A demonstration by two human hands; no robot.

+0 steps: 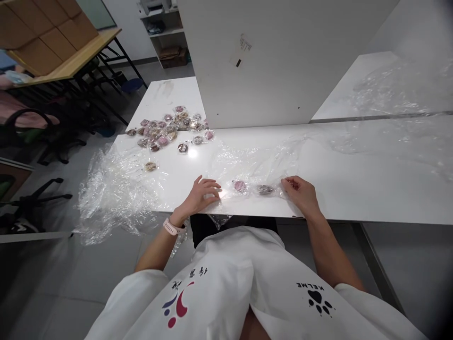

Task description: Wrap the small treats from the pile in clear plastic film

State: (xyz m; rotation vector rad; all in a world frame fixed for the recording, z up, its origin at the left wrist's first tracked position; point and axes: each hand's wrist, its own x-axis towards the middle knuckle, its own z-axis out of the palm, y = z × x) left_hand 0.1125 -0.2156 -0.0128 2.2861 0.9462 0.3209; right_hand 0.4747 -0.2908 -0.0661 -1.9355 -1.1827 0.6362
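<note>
A clear plastic film strip (253,194) lies along the near edge of the white table in front of me. In it, or under it, are a pink round packet (239,186) and a dark brown packet (264,189); I cannot tell which. My left hand (201,196), with a pale pink watch band on its wrist, has thumb and index finger nearly together at the strip's left end, other fingers loosely spread. At the right end, my right hand (301,192) pinches the film with curled fingers.
Several small wrapped packets (163,140) are heaped at the table's far left. A lone packet (150,166) lies nearer. Crumpled clear plastic (116,193) hangs over the left edge. More plastic sheeting (399,137) spreads right. A tall white panel (269,61) stands behind.
</note>
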